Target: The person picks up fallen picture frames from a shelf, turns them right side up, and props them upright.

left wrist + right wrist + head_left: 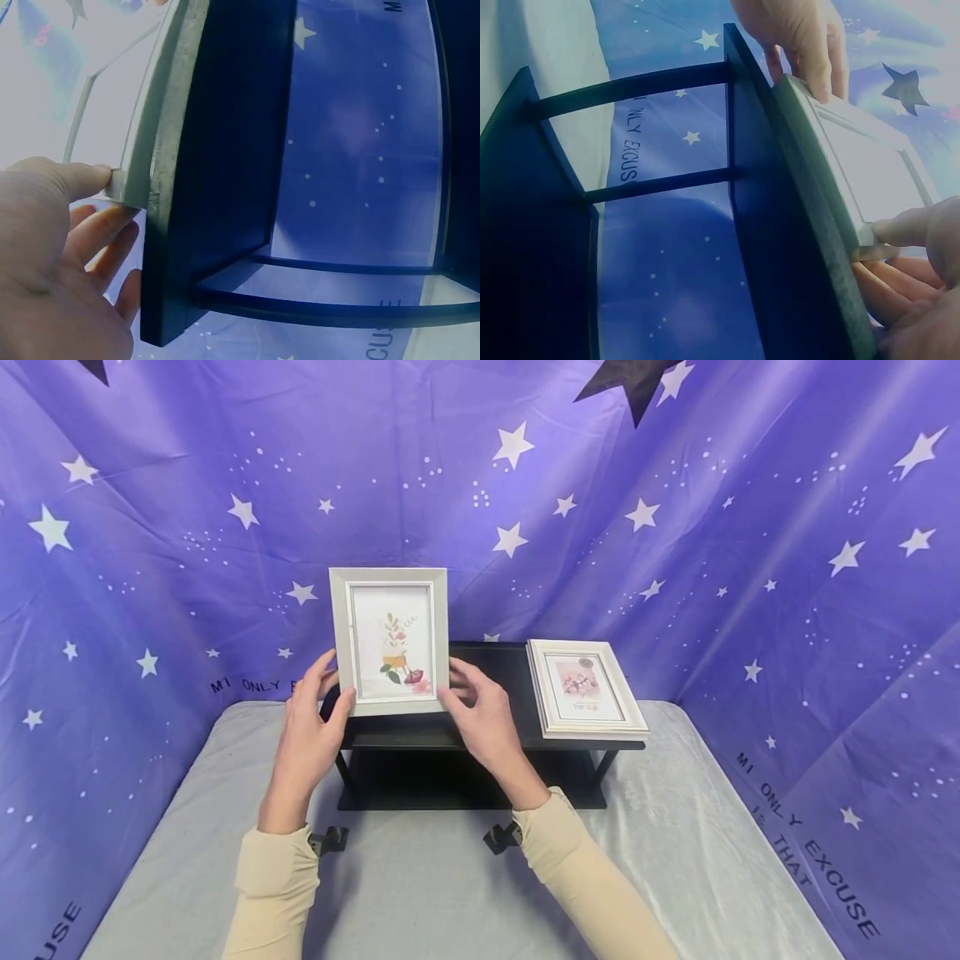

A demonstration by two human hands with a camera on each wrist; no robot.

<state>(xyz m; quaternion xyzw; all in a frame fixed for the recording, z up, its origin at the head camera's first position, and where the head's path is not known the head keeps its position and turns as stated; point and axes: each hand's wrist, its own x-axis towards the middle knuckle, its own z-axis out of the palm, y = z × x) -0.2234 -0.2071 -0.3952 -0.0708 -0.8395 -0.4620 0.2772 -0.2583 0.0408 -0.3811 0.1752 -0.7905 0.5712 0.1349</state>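
Both hands hold a pale picture frame (390, 647) upright over the left part of a black two-tier shelf (498, 670). Behind its glass is a print of leaves and red flowers. My left hand (306, 731) grips the lower left side, thumb on the front and fingers behind. At the lower right side, my right hand (489, 725) grips it the same way. In the left wrist view, the frame's lower edge (135, 191) lies right at the shelf's top board (217, 150). Glare washes out the print in both wrist views.
On the shelf's right end lies a white picture frame (588, 693) with a pink floral print, apparently stacked on another. The shelf stands on a grey cloth-covered table (420, 885). Purple star-patterned fabric (420, 468) hangs behind and at both sides.
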